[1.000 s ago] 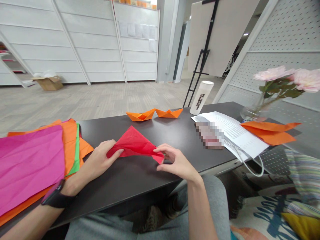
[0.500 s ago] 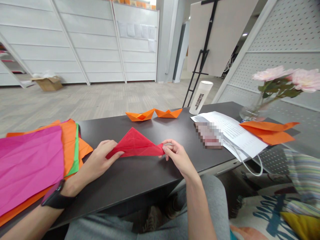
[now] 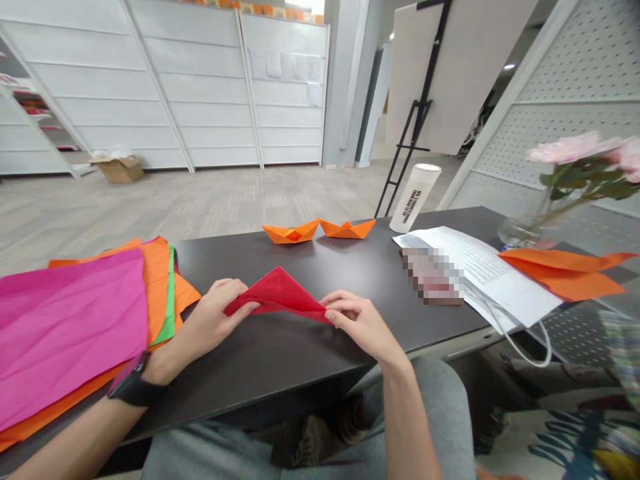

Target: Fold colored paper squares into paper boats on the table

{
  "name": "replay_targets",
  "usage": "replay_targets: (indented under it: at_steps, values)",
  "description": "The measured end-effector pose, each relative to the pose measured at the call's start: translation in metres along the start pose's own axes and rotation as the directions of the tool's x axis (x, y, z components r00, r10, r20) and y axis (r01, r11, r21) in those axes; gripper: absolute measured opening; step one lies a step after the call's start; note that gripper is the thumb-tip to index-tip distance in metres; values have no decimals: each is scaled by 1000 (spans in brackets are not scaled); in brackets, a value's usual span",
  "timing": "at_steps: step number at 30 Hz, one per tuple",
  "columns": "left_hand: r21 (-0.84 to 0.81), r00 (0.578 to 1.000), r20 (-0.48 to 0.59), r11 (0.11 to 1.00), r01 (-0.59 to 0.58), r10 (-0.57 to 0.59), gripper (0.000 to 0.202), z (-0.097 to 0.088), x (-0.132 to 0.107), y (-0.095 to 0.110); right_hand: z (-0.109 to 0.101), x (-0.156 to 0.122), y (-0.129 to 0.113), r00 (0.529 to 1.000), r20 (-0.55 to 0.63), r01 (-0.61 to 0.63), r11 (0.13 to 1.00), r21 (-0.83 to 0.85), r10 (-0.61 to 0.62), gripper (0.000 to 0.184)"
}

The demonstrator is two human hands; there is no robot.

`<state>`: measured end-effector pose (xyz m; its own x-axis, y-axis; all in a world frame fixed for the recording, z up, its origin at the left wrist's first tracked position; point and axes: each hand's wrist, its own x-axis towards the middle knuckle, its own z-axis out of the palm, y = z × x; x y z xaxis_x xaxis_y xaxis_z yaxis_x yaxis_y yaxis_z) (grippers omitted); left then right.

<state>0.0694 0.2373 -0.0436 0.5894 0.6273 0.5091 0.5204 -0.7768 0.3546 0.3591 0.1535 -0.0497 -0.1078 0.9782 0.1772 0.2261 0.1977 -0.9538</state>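
Here I am on the head camera, and the red paper (image 3: pixel 280 291) is right in the middle of the action! It sits over the tabletop (image 3: pixel 280 360), between the near edge and the far one, folded into a low, wide triangle with its peak toward the far edge. I can't tell whether its underside touches the surface.

Left hand (image 3: pixel 220 308): nearly closed, thumb laid along the near side of the left corner, fingers behind, a firm pinch. Right hand (image 3: pixel 360 327): thumb and forefinger together on the right tip, the other fingers loosely curled. Both hands have hold of the one piece!

Out by the far edge, two orange boats, the left boat (image 3: pixel 291 233) and the right boat (image 3: pixel 349 229), stand end to end, their tips about meeting. Along that edge to the right I see a white canister (image 3: pixel 416 197).

Over at the left end, a magenta sheet (image 3: pixel 75 327) tops a pile, with orange sheets (image 3: pixel 156 280) and a green sheet (image 3: pixel 171 300) showing beneath. Toward the right end lie printed pages (image 3: pixel 493 273), a pixelated item (image 3: pixel 433 275) overlapping their left side, and folded orange paper (image 3: pixel 565 270) near a glass vase (image 3: pixel 523 230).
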Motion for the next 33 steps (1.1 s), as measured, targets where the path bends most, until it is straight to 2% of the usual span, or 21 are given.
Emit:
replay_targets:
  at_steps: [3, 5, 9, 11, 13, 16, 20, 23, 25, 29, 33]
  values:
    - [-3, 997, 30, 998, 68, -68, 20, -3, 2, 4, -1, -1, -3, 997, 75, 14, 999, -35, -11, 16]
    - [2, 996, 40, 997, 84, -83, 22, -4, 3, 6, -1, -1, -3, 997, 77, 8, 999, -49, -5, 24]
    - [13, 997, 36, 998, 64, -65, 24, -4, 3, 8, 2, 2, 4, 995, -85, -41, 997, 72, 47, 28]
    - [13, 997, 29, 997, 71, -71, 24, -3, 2, 8, 3, 3, 8, 983, -170, -37, 983, 178, 68, 39]
    - [9, 996, 30, 997, 78, -78, 25, -3, 2, 7, 4, 4, 11, 978, -198, -11, 973, 230, 58, 37]
    - [3, 996, 41, 997, 81, -81, 26, -3, 2, 6, 4, 4, 12, 983, -174, -19, 983, 184, 52, 24]
    - [-20, 995, 40, 995, 96, -95, 25, -5, 3, 8, 3, 2, 7, 991, -117, -63, 996, 66, 70, 24]
    - [-69, 992, 61, 991, 111, -106, 24, -6, 3, 11, 2, 3, 6, 990, -139, 12, 999, -44, -18, 17]
    - [-148, 986, 113, 979, 138, -121, 23, -8, 4, 12, 1, 4, 6, 985, -174, 7, 999, -39, -14, 20]
    - [-401, 960, 227, 883, 244, -162, 28, -13, 6, 12, -2, 5, 9, 958, -272, -64, 994, 87, 86, 26]
    - [-616, 911, 312, 673, 410, -269, 32, -15, 8, 11, -3, 7, 12, 948, -303, -57, 988, 142, 98, 30]
